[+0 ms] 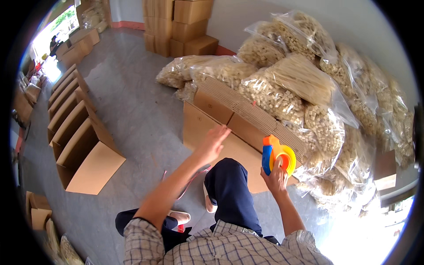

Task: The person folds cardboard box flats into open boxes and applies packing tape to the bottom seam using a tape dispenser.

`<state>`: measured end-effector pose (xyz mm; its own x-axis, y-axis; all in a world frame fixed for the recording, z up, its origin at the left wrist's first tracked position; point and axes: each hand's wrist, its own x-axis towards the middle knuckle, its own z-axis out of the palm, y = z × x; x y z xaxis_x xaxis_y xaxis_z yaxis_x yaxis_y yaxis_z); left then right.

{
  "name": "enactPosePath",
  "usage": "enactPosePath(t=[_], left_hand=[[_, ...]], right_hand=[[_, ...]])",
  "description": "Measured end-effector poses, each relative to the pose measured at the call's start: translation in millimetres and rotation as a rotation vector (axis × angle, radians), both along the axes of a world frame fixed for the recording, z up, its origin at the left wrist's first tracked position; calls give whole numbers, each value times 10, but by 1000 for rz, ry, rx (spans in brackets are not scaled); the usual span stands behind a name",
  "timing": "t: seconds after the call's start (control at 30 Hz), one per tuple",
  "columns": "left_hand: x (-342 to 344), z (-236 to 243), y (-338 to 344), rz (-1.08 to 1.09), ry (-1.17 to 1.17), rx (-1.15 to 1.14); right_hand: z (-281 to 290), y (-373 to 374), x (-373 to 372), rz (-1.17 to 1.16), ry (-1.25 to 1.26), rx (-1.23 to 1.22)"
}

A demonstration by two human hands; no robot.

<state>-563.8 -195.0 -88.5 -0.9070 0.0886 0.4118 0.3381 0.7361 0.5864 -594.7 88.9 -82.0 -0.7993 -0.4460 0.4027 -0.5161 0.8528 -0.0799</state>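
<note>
The right hand point(276, 176) is clamped on a tape dispenser point(276, 157), blue and orange in the body with a yellow roll, and holds it upright just above the near right part of a cardboard box point(210, 128). The left hand point(213, 143) is apart from it, fingers spread and closed on nothing, hovering over the box's near left corner; whether the palm actually touches the cardboard is hard to tell from this angle.

The box lies straight ahead of both hands, beyond the person's raised knee point(227, 181). Its long axis runs slantwise, from far left to near right, so the dispenser sits at the near end of that line and the left hand about midway along it. The left hand is the nearer one to the box's top edge.

Beyond the box, past the right hand, clear bags of pale wooden pieces point(304, 88) are heaped against the wall. Left of the left hand, open cartons point(81, 141) stand in a row on the floor.
</note>
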Motion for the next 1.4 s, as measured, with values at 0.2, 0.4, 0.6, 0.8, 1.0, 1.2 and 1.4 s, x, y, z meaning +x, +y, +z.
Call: enactPosePath(t=[0.2,0.4,0.6,0.8,1.0,1.2,1.4], left_hand=[[-295,-219,548,183,59,-378],[-157,-348,235,127,222,-464],[260,-4,-636,284,78,-364],[1265,492,-1336,553,68,-369],[2453,580,-1867,546,-92,-304],[2969,292,-1844,413,-253,-79],[3144,-231,-1550,666,-151,3]], right_hand=[[-11,185,324,-143,-69,70],[59,275,296,-110,-123,-404],[423,268,178,-45,-505,-1569],[664,199,-64,322,-800,-1698],[967,-717,234,667,-856,-1155],[351,-1667,639,844,-826,-601],[-85,-1795,1237,807,-988,-241]])
